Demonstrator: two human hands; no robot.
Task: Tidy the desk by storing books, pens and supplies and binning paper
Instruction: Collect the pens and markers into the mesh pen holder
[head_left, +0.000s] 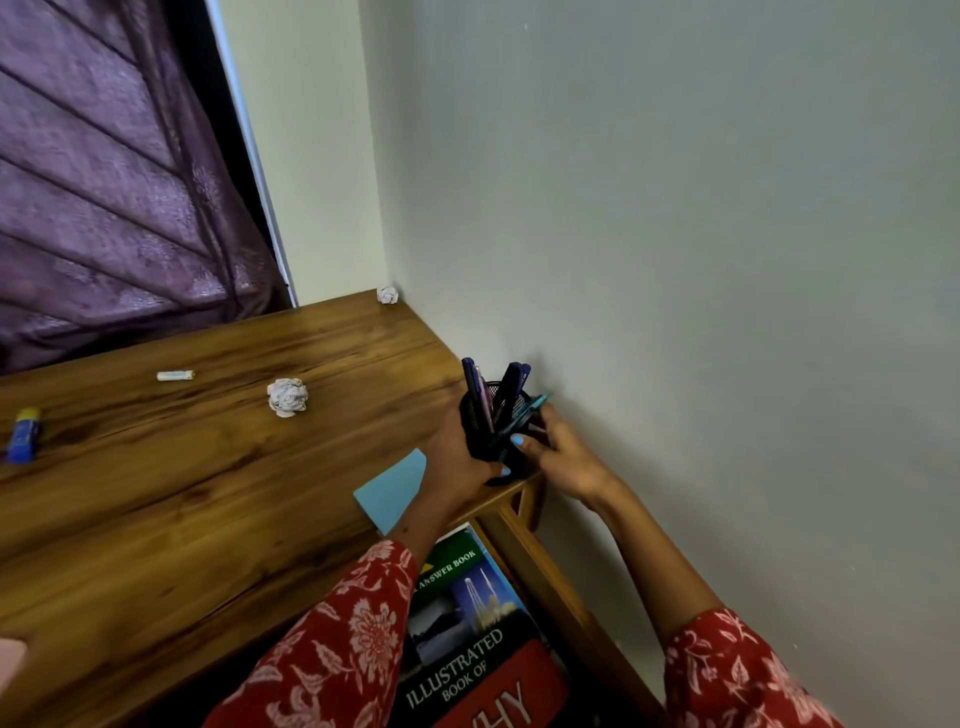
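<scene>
Fingers (511, 441) of the right hand (566, 462) are pinching a teal pen (530, 408) into the mesh pen holder (491, 426), gripped by the left hand (460, 457) at the worktop (208, 493) corner; lowering it tip-first should avoid tipping.

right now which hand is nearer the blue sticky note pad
Left. The left hand grips the black mesh pen holder right beside the blue sticky note pad; the right hand is beyond the holder, by the wall.

Home study corner: wooden desk (208, 493) against painted wall, purple curtain (104, 182) at window, books (467, 649) shelved below, pen holder (493, 431), scattered stationery.
</scene>
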